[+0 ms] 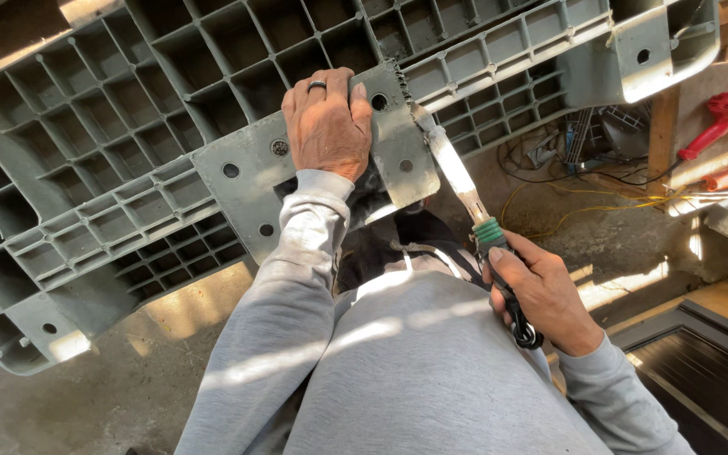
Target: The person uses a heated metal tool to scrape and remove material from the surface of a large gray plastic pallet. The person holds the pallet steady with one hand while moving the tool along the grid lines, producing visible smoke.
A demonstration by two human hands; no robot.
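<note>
While the left hand (327, 124) presses flat, fingers open, on the grey plastic pallet (111, 160), the right hand (541, 295) grips a soldering iron (458, 179) at the pallet's cracked edge; a slip could burn fingers.

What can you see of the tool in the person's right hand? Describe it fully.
The tool is long and thin: a pale, worn metal shaft, a green collar, and a black grip held in the right hand. It tilts up and left, its tip touching the edge of the grey plastic pallet near the left hand.
</note>
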